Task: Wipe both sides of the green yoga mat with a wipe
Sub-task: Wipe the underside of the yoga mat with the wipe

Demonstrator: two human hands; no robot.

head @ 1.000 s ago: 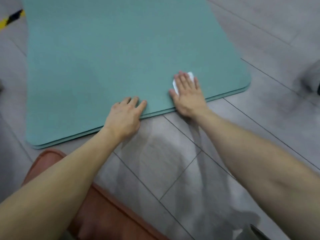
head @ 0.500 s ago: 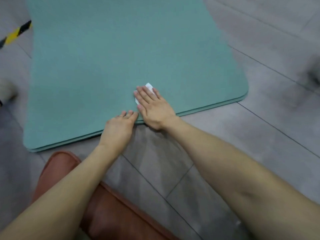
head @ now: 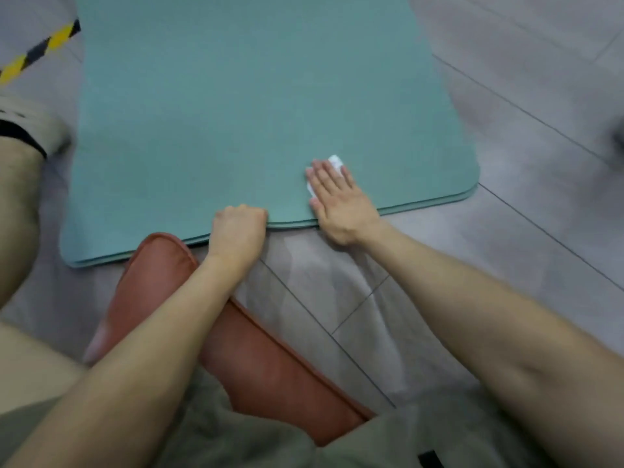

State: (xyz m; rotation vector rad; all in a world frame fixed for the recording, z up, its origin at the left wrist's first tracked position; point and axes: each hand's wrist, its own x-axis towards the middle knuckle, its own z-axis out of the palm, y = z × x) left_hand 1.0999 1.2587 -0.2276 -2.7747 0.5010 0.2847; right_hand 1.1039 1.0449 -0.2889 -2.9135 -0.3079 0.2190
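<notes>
Fingers (head: 329,177) of right hand (head: 341,204) flat, pressing wipe (head: 335,160) on green yoga mat (head: 253,113); left hand (head: 238,228) curled at edge, grip unclear.

Most of the wipe (head: 334,161) lies hidden under the right hand (head: 337,201). The left hand (head: 238,228) curls its fingers (head: 250,211) under, so whether they grip the mat (head: 253,96) cannot be told. The mat's far end is cut off; a dark shape (head: 618,143) at the right is blurred

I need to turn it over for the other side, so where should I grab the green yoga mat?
Take the green yoga mat by its near edge, from your side, with a pinch grip: it lies flat on the floor, and that two-layered edge by your left hand offers a lip.
</notes>
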